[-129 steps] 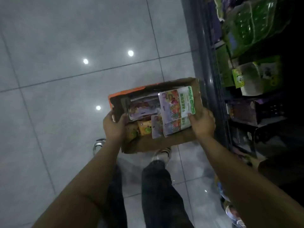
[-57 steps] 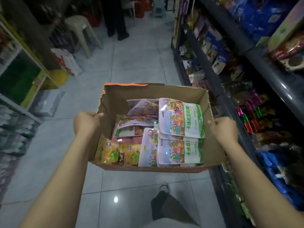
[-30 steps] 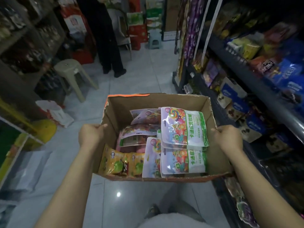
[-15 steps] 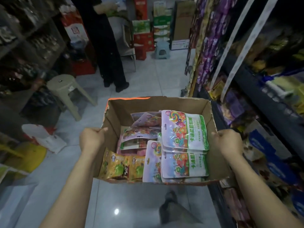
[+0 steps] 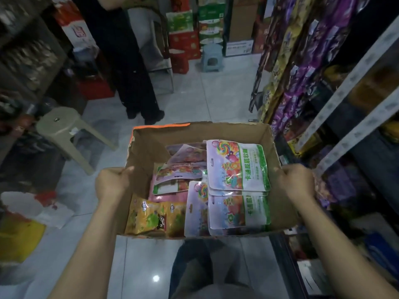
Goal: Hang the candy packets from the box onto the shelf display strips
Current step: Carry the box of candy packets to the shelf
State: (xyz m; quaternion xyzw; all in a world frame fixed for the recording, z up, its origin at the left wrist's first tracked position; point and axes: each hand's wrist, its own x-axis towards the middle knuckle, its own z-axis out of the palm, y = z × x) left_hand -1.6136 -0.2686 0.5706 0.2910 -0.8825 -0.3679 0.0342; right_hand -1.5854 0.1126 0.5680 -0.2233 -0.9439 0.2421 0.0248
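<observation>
Holding: a person carries an open cardboard box (image 5: 149,147) at waist height in a shop aisle, one hand on each side wall.
Left hand (image 5: 112,182): fingers curled over the box's left rim, gripping the wall.
Right hand (image 5: 296,182): fingers wrapped around the box's right wall, thumb on the rim.
Candy packets: all lie inside the box; green-and-white packets (image 5: 237,167) are stacked flat along the right side, overlapping one another.
Yellow packets (image 5: 151,219): stand against the near-left corner of the box.
Pink-backed packets (image 5: 177,180): lie in the middle, partly under the green-and-white stack; their print is too blurred to read.
Display strips (image 5: 354,70): two pale strips run diagonally down the shelf (image 5: 367,152) on the right, well apart from the box.
Hanging snack bags (image 5: 302,61): purple and yellow, beside the strips.
Floor: pale glossy tiles (image 5: 216,96).
Surroundings: a beige plastic stool (image 5: 62,128) on the left, a small blue stool (image 5: 211,57) farther off, and a second person in dark trousers (image 5: 133,83) standing ahead.
</observation>
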